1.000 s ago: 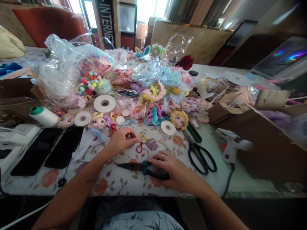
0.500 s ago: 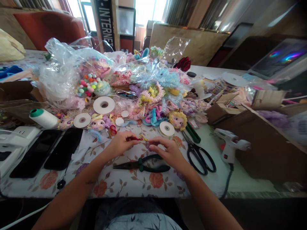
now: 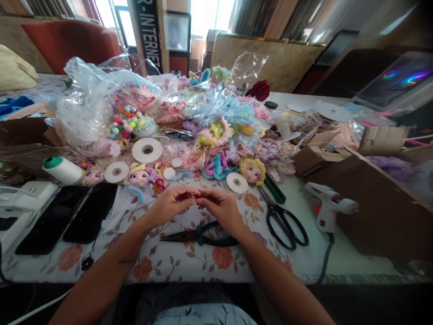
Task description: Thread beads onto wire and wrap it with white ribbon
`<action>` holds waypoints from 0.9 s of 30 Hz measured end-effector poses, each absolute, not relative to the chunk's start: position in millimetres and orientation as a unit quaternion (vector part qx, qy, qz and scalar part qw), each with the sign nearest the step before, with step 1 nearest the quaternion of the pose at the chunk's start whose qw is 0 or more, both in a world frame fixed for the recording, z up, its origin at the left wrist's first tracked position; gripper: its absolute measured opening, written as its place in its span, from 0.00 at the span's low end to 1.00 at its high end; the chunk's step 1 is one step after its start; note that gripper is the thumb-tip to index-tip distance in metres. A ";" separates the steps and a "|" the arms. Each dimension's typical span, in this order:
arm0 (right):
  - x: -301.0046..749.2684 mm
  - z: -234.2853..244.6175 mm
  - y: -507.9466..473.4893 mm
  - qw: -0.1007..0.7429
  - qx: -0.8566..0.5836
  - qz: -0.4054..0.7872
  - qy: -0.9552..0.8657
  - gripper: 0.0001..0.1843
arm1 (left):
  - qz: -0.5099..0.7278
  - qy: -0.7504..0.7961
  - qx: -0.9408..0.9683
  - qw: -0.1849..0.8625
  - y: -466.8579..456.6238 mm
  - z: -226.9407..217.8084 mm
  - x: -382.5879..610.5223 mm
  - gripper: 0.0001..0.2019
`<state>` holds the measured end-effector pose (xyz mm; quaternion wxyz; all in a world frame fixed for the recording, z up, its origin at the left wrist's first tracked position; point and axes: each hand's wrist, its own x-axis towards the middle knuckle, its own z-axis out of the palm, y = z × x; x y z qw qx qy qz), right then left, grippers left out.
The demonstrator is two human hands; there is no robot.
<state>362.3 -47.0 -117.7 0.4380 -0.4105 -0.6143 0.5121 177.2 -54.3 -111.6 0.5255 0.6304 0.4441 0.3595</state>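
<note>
My left hand (image 3: 171,205) and my right hand (image 3: 221,208) meet above the flowered tablecloth (image 3: 189,259). Both pinch a small red clasp (image 3: 195,196) between their fingertips. Long-nose pliers (image 3: 198,235) with dark green handles lie on the cloth just below my hands, untouched. Behind my hands lies a doll head with pink hair (image 3: 139,176) and a white ribbon spool (image 3: 236,182).
Black scissors (image 3: 284,221) and a white glue gun (image 3: 327,207) lie to the right, next to cardboard boxes (image 3: 372,194). Two black phones (image 3: 71,212) and a white thread cone (image 3: 62,169) are on the left. A heap of bagged trims and doll heads (image 3: 203,117) fills the back.
My right hand left the pliers on the cloth and came up to my left hand. My left hand picked up the red clasp, and both hands now pinch it.
</note>
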 end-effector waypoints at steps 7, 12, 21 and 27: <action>368.5 -119.1 -52.3 0.460 -0.439 0.476 -0.608 0.06 | 0.352 0.425 0.588 0.592 -56.3 -108.2 180.4 0.15; 373.0 -116.5 -54.4 0.463 -0.438 0.417 -0.648 0.07 | 0.346 0.409 0.555 0.637 -54.2 -111.8 181.2 0.13; 372.7 -124.2 -52.9 0.420 -0.470 0.306 -0.714 0.08 | 0.323 0.583 0.726 0.166 -74.9 -81.5 167.9 0.15; 370.5 -122.9 -53.0 0.409 -0.474 0.297 -0.720 0.08 | 0.356 0.738 0.554 -0.144 -121.6 -109.3 98.9 0.25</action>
